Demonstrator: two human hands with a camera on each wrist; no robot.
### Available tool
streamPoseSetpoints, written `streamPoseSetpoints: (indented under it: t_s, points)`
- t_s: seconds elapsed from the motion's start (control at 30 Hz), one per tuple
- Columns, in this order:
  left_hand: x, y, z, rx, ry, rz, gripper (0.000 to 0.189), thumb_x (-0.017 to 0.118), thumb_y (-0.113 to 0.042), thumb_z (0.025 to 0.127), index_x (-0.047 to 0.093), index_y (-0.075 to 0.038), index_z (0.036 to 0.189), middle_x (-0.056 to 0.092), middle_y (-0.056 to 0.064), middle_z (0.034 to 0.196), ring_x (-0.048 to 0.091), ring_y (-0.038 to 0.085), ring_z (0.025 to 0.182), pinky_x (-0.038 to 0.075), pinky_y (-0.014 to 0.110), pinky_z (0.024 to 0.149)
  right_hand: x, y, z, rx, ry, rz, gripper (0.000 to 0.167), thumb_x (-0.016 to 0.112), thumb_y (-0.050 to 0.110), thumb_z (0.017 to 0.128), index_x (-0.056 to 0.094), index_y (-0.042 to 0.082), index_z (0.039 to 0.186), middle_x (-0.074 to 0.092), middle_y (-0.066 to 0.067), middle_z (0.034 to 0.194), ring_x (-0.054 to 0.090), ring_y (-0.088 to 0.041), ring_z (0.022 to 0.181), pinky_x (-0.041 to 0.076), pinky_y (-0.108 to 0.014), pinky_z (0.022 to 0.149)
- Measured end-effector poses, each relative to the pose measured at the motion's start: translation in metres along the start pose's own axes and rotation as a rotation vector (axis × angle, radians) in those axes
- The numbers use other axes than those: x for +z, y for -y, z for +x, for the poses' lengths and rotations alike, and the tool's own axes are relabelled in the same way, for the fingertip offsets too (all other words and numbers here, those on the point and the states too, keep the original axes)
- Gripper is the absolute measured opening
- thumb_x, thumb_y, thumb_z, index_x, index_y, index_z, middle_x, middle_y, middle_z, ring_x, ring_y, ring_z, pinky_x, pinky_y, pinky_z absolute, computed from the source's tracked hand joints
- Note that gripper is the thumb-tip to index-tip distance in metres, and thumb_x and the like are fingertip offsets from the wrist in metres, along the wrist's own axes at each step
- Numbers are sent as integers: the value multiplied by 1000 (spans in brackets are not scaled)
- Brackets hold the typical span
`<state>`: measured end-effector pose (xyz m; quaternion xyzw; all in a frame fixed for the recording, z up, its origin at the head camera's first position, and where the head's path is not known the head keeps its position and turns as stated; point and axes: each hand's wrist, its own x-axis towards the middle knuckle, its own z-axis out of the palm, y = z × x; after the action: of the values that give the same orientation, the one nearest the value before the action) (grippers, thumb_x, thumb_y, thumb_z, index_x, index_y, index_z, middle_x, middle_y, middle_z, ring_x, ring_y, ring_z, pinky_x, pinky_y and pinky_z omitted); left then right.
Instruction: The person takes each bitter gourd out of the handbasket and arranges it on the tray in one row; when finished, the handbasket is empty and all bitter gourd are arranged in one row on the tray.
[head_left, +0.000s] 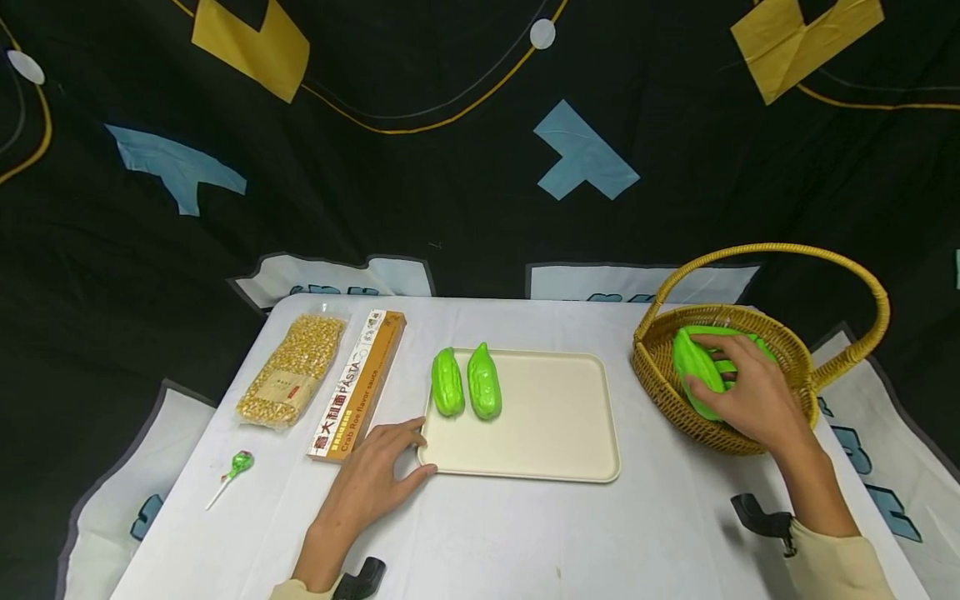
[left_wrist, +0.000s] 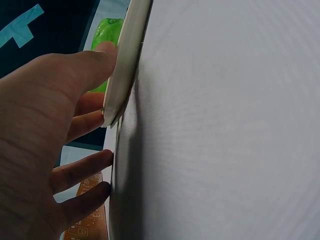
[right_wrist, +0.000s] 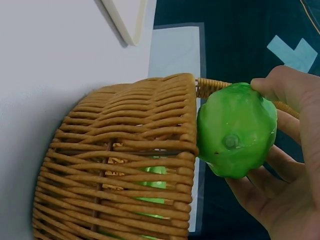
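Note:
In the head view my right hand (head_left: 757, 396) reaches over the wicker basket (head_left: 671, 408) and holds a bumpy green bitter melon (head_left: 696, 367) between thumb and fingers. The right wrist view shows this melon's blunt end at the basket rim, while more green shows through the weave. My left hand (head_left: 375, 471) holds the near left corner of a cream tray (head_left: 551, 417), thumb at the near edge and fingers along the left side. Two bitter melons, a left one (head_left: 447, 382) and a right one (head_left: 483, 382), lie side by side on the tray's left part.
Left of the tray lie a pasta box (head_left: 358, 386), a clear bag of yellow corn kernels (head_left: 292, 371) and a green-wrapped lollipop (head_left: 238, 465). The basket's tall handle (head_left: 772, 248) arches above its opening. A white cloth covers the table (head_left: 525, 533); a dark patterned curtain hangs behind.

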<state>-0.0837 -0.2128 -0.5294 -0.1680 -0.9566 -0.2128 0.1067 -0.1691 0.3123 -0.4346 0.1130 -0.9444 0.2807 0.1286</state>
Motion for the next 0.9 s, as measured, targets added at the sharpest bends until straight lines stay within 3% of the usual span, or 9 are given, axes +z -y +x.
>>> streamPoseSetpoints:
  t_s: [0.07,0.17,0.6,0.7,0.8,0.9]
  points:
    - [0,0,0,-4,3,0,34,91,-42,87,75,-20,108,67,1,149,66,27,128,55,48,112,1,1,0,-11,-8,18,65,90,17,85,63,6,143,61,-23,131,60,-41,109,37,3,76]
    - [-1,0,0,-6,4,-2,35,91,-42,87,75,-20,108,67,1,149,66,28,128,54,49,112,1,3,1,-20,-11,32,65,90,17,85,63,5,143,61,-23,131,61,-41,109,35,4,78]
    - [1,1,0,14,-26,13,35,92,-41,85,75,-20,108,68,2,147,67,28,126,56,49,109,4,19,5,-51,-7,35,64,90,17,85,64,7,143,64,-21,131,64,-39,107,50,-10,77]
    - [2,1,0,12,-26,13,36,93,-41,85,75,-20,108,68,2,148,67,28,126,56,49,109,6,23,6,-50,-9,37,63,90,17,86,65,8,143,64,-20,132,66,-39,109,63,-27,80]
    - [2,1,0,7,-21,11,36,93,-41,85,75,-20,108,68,2,148,67,28,127,56,49,110,8,26,7,-49,2,40,64,90,18,87,64,9,144,64,-19,133,65,-39,112,66,-48,82]
    - [2,0,-1,6,-18,11,35,93,-41,86,75,-20,108,68,1,148,67,27,127,56,48,110,11,28,7,-59,13,43,63,89,19,87,64,10,145,63,-19,135,65,-38,114,65,-53,84]
